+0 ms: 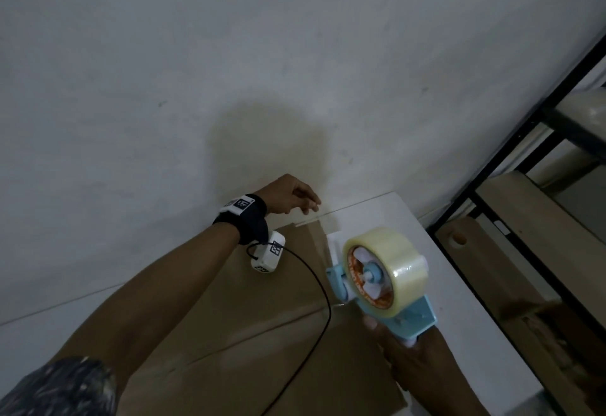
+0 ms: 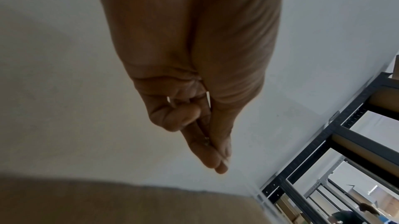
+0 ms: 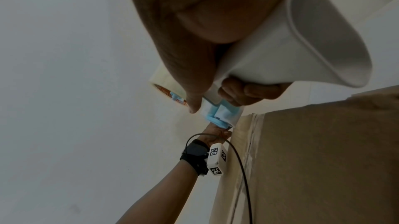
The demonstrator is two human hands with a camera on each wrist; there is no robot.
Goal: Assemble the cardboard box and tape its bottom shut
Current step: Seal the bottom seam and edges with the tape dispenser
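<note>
Two hands at work, your right hand (image 1: 413, 363) gripped the dispenser (image 1: 380, 278) at lower right, your left hand (image 1: 290, 195) pinched the tape end (image 1: 323, 214) beyond the box (image 1: 229, 333), mid-frame.

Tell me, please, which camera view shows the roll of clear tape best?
The head view: the tape roll shows whole on the blue dispenser gripped by the right hand. The right wrist view catches only a sliver of it behind the thumb; the left wrist view does not show it.
</note>
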